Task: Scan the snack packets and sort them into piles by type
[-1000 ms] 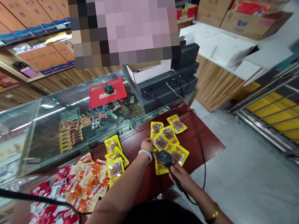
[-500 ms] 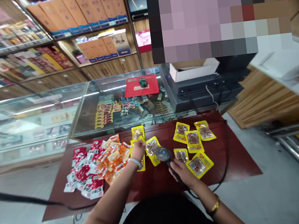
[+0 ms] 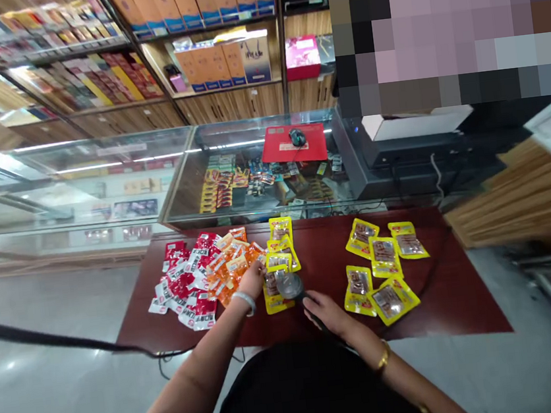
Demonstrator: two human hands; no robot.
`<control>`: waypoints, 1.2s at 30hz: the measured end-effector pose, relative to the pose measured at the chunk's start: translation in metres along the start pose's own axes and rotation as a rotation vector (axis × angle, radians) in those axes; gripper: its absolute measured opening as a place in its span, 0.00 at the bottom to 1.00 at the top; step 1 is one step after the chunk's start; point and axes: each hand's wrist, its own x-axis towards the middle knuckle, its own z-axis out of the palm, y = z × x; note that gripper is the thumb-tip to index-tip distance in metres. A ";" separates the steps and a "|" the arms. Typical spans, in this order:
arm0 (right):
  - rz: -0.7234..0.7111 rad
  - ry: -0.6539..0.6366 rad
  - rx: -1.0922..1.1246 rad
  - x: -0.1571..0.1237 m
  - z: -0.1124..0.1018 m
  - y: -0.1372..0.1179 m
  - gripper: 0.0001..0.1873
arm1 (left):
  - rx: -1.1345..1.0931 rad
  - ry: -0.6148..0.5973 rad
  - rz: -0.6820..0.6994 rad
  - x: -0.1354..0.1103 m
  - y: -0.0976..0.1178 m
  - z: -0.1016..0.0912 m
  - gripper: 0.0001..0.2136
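My left hand, with a pale bangle at the wrist, has its fingertips pinched at the left edge of a yellow snack packet. That packet overlaps other yellow packets in a loose column. My right hand is wrapped round the handle of a dark barcode scanner. The scanner's head hovers over the lowest packet of the column and hides part of it. Left of my left hand lie heaped orange packets, and beyond them red and white packets.
Several yellow packets lie on the right of the dark red table. Behind stands a glass display counter with a red mouse pad and black mouse. A black cable crosses at left.
The view has swung left, so the scene sits further right. The yellow packet at the scanner has shifted in beside the left column. My left hand has moved to the column's left edge.
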 end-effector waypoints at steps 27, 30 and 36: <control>0.031 0.301 0.161 -0.068 -0.102 0.000 0.29 | -0.092 -0.177 0.191 -0.037 0.115 0.100 0.11; 0.037 0.366 0.189 -0.079 -0.123 0.003 0.30 | -0.117 -0.311 0.134 -0.041 0.148 0.147 0.16; 0.060 0.405 0.174 -0.094 -0.149 0.012 0.30 | -0.071 -0.291 0.065 -0.046 0.169 0.181 0.21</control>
